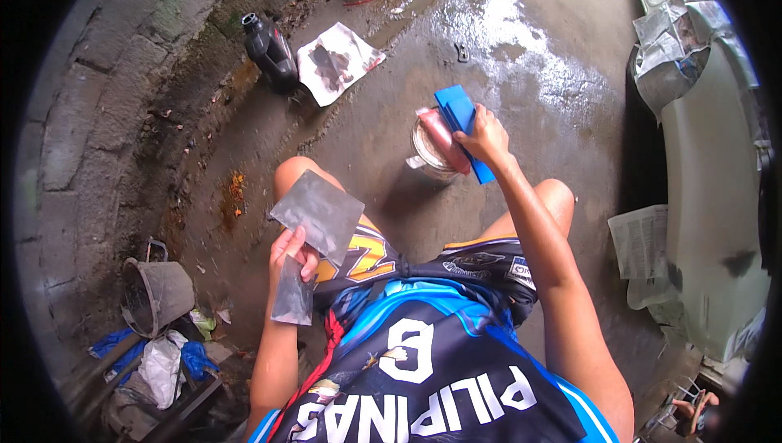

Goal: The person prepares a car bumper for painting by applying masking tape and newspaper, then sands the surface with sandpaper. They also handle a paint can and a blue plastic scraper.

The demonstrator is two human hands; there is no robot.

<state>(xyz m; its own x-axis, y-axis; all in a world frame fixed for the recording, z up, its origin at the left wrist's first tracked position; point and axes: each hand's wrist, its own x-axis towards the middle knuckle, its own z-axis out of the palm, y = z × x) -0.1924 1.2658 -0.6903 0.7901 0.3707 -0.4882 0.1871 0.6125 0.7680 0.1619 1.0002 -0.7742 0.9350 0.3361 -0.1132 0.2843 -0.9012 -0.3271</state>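
Observation:
My left hand (292, 251) is closed on grey sheets that look like sandpaper. A larger squarish piece (322, 213) stands out above the fingers, and a narrower piece (293, 300) hangs below them. My right hand (486, 140) grips a long blue sanding block (454, 105), tilted over a round tin (424, 146) on the ground ahead of my knees. A reddish-brown strip (442, 138) slants across the tin's top, alongside the block. Whether strip and block are joined cannot be made out. My right fingers partly hide the block.
A black bottle (271, 56) stands at the far left beside white paper (330, 76) with a dark piece on it. A stone wall (69, 141) curves along the left, above a grey bucket (159, 292). At right stands a pale car panel (705, 174). Water wets the ground ahead.

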